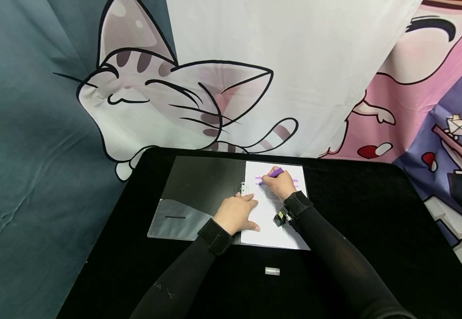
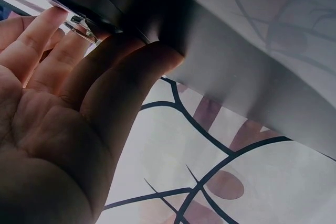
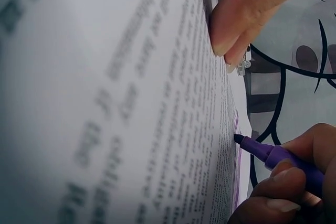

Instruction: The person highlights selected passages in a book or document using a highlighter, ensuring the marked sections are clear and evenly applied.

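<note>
A printed sheet of paper [image 1: 270,235] lies on the right side of an open dark folder [image 1: 211,177]. Purple highlighted lines [image 1: 290,180] run across its upper part. My right hand [image 1: 281,185] pinches a purple highlighter [image 1: 276,173]; in the right wrist view its dark tip [image 3: 239,138] meets the page at a purple streak. With fingers spread, my left hand [image 1: 236,214] rests on the left edge of the sheet, just below the folder's metal clip [image 1: 243,188]. The left wrist view shows the left hand [image 2: 58,108] from the palm side, its fingers near the clip.
A small whitish translucent cap-like cylinder [image 1: 272,271] lies on the black tabletop [image 1: 354,190] in front of the folder. The folder's left cover has a grey pocket [image 1: 179,221] with a slit. Behind the table hangs a cartoon cat curtain [image 1: 231,40].
</note>
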### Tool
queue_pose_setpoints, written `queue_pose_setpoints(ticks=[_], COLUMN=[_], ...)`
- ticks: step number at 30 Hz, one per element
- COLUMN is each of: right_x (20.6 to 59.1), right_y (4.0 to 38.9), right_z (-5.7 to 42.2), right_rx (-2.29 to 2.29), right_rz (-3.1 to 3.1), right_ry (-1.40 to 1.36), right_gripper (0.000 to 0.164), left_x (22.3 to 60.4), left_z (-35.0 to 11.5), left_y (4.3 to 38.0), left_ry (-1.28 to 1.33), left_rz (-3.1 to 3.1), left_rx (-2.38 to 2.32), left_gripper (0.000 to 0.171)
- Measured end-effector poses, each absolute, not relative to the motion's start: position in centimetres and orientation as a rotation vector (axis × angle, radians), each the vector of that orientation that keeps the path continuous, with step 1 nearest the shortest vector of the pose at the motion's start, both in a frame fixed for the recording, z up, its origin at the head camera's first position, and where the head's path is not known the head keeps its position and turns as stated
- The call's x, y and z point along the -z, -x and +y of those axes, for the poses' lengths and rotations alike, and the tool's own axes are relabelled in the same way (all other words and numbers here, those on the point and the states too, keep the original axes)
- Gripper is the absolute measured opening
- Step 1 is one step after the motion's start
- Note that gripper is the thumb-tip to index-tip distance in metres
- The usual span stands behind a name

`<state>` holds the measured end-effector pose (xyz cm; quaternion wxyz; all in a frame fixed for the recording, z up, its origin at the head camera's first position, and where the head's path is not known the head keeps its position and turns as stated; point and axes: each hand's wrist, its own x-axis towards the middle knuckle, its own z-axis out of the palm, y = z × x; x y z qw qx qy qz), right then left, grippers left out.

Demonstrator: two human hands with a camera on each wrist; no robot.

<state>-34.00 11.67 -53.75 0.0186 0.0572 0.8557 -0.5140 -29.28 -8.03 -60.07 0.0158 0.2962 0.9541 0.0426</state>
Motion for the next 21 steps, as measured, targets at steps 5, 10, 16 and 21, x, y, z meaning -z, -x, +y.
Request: queue_pose_setpoints(ticks=[5, 10, 16, 21], right_x=[53.79, 53.87, 54.38, 54.18], right_y=[34.04, 34.1, 34.23, 34.05], right_z=[11.83, 12.07, 12.61, 12.58], right_rx=[1.575, 1.558, 1.646, 1.636], right_rz=[2.669, 2.692, 2.66, 2.666], right_ry=[-0.17, -0.158, -0.106, -0.115], right_gripper=[0.018, 0.017, 0.014, 0.015], left_x=[59.95, 59.96, 59.98, 59.9], left_z=[-7.99, -8.01, -7.99, -8.03], left_y=[29.19, 29.11, 29.11, 29.09], left_ry=[-0.917, -0.908, -0.918, -0.93], left_rz=[2.964, 2.963, 2.972, 2.979], left_rx=[-0.145, -0.147, -0.123, -0.115], left_gripper=[0.098, 0.096, 0.097, 0.099])
